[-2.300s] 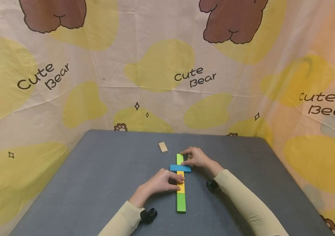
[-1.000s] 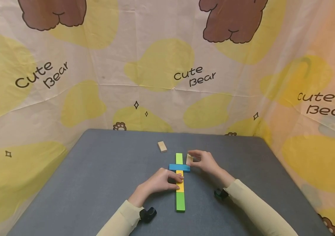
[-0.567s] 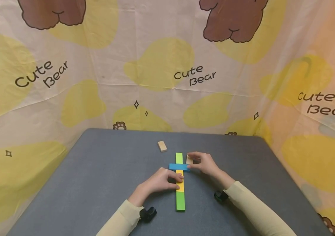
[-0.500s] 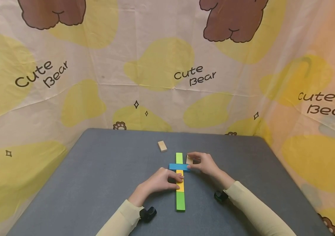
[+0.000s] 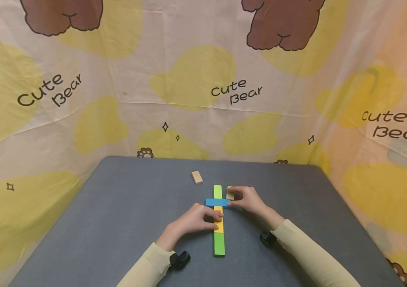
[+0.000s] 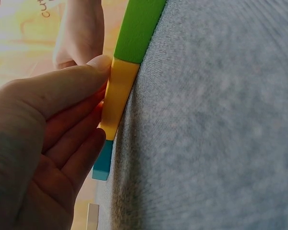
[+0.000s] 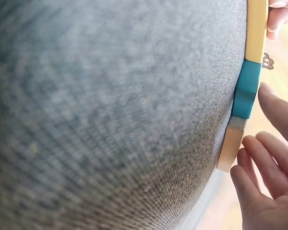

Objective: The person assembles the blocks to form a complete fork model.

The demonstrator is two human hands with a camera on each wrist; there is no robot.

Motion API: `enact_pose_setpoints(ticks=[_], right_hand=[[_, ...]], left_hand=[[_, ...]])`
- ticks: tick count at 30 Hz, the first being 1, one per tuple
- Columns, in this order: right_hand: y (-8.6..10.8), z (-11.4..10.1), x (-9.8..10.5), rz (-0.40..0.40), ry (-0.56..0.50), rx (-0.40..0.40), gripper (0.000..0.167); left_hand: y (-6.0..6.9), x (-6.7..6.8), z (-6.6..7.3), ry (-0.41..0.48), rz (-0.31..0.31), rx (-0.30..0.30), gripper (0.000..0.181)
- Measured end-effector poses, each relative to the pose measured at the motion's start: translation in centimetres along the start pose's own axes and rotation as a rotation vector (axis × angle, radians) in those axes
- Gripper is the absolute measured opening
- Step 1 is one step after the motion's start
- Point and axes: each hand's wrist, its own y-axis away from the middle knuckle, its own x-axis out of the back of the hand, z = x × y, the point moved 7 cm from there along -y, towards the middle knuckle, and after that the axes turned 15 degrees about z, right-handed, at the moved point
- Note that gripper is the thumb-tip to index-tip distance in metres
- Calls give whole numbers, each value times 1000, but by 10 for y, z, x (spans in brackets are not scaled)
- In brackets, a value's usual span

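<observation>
In the head view, a green block (image 5: 219, 244), a yellow block (image 5: 219, 226) and a lime block (image 5: 218, 191) form a line, with a blue block (image 5: 216, 202) lying crosswise between yellow and lime. My left hand (image 5: 195, 219) rests its thumb and fingertips on the yellow block. My right hand (image 5: 249, 199) is over the blue block's right end, thumb tip by that end. In the right wrist view its fingertips touch the top edge of a plain wooden block (image 7: 231, 146), which lies against the blue block; the fingers are loosely bent. In the head view that hand partly hides the wooden block.
Another plain wooden block (image 5: 197, 177) lies farther back on the grey table (image 5: 135, 207), left of the line. A cloth backdrop (image 5: 189, 79) with bear prints stands behind and at both sides of the table. Each wrist carries a small black camera.
My right hand has shifted right from the lime block, and the wooden block now lies at the blue block's right end. Its thumb has come down toward the blue block. My left hand stays put.
</observation>
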Motion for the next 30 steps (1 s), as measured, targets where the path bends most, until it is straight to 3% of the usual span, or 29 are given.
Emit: enact_pose_setpoints(ticks=[14, 23, 26, 30], right_hand=[[0, -1, 1, -5, 65, 49, 51], [0, 0, 1, -2, 66, 49, 51], [1, 0, 1, 6, 72, 72, 51], [0, -1, 1, 11, 67, 89, 51]], left_hand=[[-1, 0, 3, 0, 2, -2, 25], [-3, 1, 10, -59, -1, -83, 24], [-4, 4, 12, -51, 40, -122, 25], [-10, 19, 6, -28, 181, -118, 26]])
